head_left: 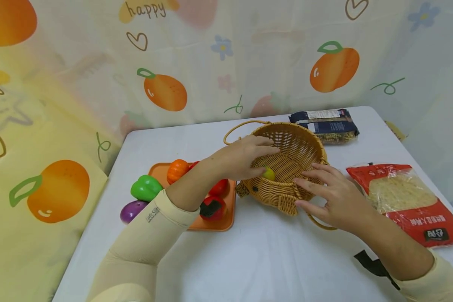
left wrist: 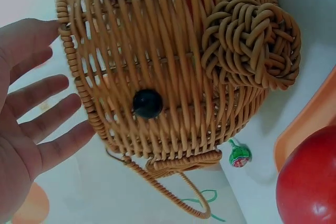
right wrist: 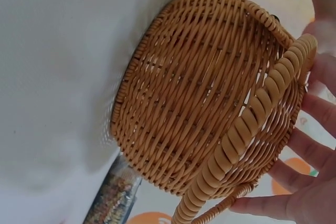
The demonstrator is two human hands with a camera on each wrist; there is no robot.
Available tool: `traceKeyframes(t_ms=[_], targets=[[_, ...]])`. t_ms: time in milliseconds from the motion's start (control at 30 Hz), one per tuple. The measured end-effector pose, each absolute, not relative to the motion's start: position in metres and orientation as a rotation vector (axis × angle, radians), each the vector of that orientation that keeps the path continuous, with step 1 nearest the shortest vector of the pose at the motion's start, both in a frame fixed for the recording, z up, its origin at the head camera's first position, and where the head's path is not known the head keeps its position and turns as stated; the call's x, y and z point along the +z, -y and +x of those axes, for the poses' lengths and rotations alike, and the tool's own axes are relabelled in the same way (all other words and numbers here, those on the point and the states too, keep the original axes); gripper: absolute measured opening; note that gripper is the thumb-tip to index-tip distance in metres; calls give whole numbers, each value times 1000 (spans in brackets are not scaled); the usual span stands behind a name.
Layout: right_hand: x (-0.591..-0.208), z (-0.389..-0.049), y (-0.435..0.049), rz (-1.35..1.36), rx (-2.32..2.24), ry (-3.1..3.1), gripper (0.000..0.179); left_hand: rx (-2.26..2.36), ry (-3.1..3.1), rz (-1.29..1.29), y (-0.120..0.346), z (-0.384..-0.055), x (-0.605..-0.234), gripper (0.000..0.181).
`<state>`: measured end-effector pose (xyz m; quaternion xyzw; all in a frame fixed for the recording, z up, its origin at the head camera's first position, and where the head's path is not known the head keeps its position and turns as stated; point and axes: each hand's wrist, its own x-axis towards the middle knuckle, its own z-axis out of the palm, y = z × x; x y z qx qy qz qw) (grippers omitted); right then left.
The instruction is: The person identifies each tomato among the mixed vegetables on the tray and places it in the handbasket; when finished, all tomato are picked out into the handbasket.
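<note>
A round wicker basket (head_left: 287,197) with an animal face, dark button eyes and a woven snout (left wrist: 254,45) stands on the white table. My left hand (head_left: 245,157) reaches over its left rim, fingers extended; in the left wrist view the fingertips are at the rim. On the opposite side, my right hand (head_left: 330,197) has its fingers spread along the rim, beside the basket's looped handle (right wrist: 247,129). Inside lies a small yellow-green thing (head_left: 269,173), partly hidden by the near wall. Something red shows through the weave in the left wrist view.
Left of the basket, an orange tray (head_left: 230,209) bears red and orange toy-like produce. A green pepper (head_left: 146,188) and a purple vegetable (head_left: 133,211) lie beside it. A green-wrapped lollipop (left wrist: 240,153) is near the basket. Dark (head_left: 328,126) and red (head_left: 411,201) food packets lie right.
</note>
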<state>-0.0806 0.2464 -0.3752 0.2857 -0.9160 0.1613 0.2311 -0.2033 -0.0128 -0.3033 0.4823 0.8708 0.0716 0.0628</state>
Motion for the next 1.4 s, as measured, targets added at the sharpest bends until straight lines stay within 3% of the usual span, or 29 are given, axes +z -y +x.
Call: traceKeyframes(t_ms=[500,867,1133,1400], targets=[[-372,-79,-245,769,464,2568,71,326,-2744,1349,75,-186,-295,53],[-368,-78,-243,751,484,2605,62,51,-2605,1189,109,-160,-313,44],[-369,-79,-242,759,480,2571,77,-12,-2549,1072,124,-138,-335,50],[-368,-78,-242,743,475,2608,55,43,-2535,1176,131,-131,-356,44]])
